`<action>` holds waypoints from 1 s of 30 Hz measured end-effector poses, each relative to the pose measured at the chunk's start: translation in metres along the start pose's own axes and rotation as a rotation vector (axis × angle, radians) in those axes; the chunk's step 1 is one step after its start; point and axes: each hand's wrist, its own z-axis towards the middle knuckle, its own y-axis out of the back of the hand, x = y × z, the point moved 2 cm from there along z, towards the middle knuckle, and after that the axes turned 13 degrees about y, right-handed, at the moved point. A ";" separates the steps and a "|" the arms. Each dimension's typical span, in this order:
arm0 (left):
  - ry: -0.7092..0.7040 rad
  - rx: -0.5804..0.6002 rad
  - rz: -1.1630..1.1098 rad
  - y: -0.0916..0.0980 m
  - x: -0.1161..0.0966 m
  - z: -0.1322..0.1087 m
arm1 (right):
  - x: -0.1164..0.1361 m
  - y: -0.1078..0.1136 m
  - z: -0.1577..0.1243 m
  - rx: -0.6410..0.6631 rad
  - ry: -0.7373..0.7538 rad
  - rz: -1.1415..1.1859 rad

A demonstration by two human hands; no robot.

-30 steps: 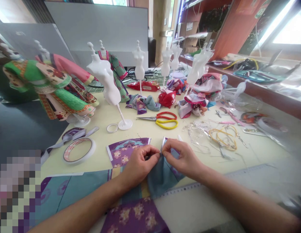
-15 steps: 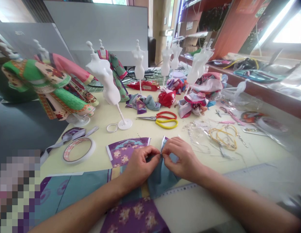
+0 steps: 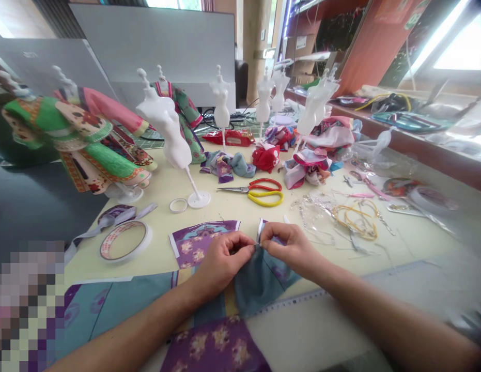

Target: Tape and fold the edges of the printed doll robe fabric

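Table (image 3: 379, 248): blue fabric (image 3: 259, 281) edge hidden between pinching hands

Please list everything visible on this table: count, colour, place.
teal-blue cloth piece: one, teal, near edge
purple floral cloth piece: one, purple, just beyond it
red-and-yellow-handled scissors: one, table centre
white tape roll: one, left
bare white plastic dress forms: at least five, back
dressed dress forms: at least two, green and pink, far left
cloth scrap heap: mixed colours, back right
yellow cords: a few, right
pale yellow table: one
left hand: pinching the teal-blue cloth piece
right hand: pinching it too
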 end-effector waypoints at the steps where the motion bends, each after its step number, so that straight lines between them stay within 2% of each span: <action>1: 0.011 0.004 -0.014 0.000 0.000 0.000 | -0.001 0.000 0.000 -0.004 -0.018 0.024; 10: 0.104 0.049 -0.183 0.000 0.003 0.000 | -0.007 0.001 0.001 -0.015 -0.166 0.225; 16: 0.136 0.069 -0.260 0.000 0.005 0.002 | -0.005 0.000 0.002 -0.018 -0.183 0.266; 22: 0.128 0.053 -0.254 0.002 0.003 0.001 | -0.003 0.001 0.000 -0.011 -0.067 0.193; 25: 0.106 0.022 -0.208 0.003 0.001 0.000 | -0.001 0.003 -0.001 -0.057 0.011 0.112; 28: 0.073 -0.011 -0.159 0.004 -0.001 0.000 | 0.002 0.004 0.000 -0.106 0.156 -0.003; 30: 0.049 -0.018 -0.134 0.004 -0.003 -0.001 | 0.004 0.003 0.001 -0.036 0.261 -0.099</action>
